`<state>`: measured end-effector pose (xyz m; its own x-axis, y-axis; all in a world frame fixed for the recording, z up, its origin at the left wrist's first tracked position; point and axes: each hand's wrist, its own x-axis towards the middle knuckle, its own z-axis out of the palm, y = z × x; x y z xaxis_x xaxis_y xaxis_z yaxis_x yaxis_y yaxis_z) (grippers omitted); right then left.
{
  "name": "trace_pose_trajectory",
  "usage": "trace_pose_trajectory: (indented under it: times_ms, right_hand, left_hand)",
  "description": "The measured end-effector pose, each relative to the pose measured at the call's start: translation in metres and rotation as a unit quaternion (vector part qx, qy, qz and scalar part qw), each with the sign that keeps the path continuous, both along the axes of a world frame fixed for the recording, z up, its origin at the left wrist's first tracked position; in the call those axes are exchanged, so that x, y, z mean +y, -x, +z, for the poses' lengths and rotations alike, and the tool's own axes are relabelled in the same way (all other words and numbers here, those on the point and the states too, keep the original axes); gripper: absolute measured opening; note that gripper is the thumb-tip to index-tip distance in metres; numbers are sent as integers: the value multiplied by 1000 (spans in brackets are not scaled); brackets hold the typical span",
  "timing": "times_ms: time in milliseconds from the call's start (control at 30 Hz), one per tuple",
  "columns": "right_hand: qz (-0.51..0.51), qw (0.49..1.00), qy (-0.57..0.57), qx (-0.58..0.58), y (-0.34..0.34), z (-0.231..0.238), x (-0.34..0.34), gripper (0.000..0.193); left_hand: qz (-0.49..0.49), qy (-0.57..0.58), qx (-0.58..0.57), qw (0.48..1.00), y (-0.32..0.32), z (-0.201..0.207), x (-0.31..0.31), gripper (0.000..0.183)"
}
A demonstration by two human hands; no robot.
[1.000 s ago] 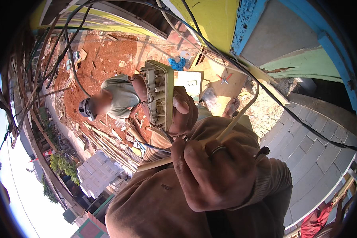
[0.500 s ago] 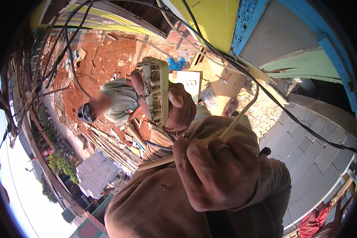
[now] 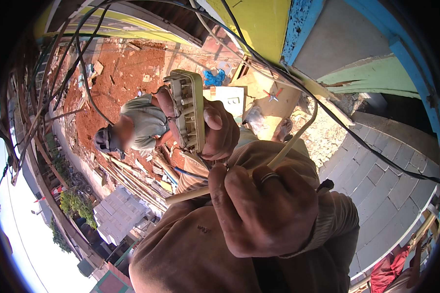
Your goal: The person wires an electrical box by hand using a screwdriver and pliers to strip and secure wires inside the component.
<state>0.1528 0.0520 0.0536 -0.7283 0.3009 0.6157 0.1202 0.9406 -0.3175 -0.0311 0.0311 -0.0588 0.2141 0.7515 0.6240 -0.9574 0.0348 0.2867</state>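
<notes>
Nearest the camera, right hand, ring on one finger, fist closed around a pale cable that runs from below the knuckles up and right in a curve; brown sleeve fills the lower frame. Just beyond it, left hand clamped on a beige ribbed box, held upright on edge, thumb across its right side, thin wires trailing from its lower end toward the right hand. Far below, a person in a grey shirt stands on red earth; black cables cross overhead, grey paving at right.
</notes>
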Motion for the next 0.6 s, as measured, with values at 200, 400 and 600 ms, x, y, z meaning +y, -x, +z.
trace_pose_trajectory:
  times_ms: [200, 400, 600]
  right_hand:
    - [-5, 1000, -4, 0, 2, 1, -4, 18]
    - [27, 997, 37, -64, -4, 11, -4, 20]
    - [30, 995, 30, -88, -6, 13, -4, 23]
  left_hand:
    - [25, -26, 36, 999, 2, 3, 1, 43]
    - [40, -27, 41, 998, 2, 4, -1, 46]
    - [79, 4, 34, 996, -4, 7, -11, 114]
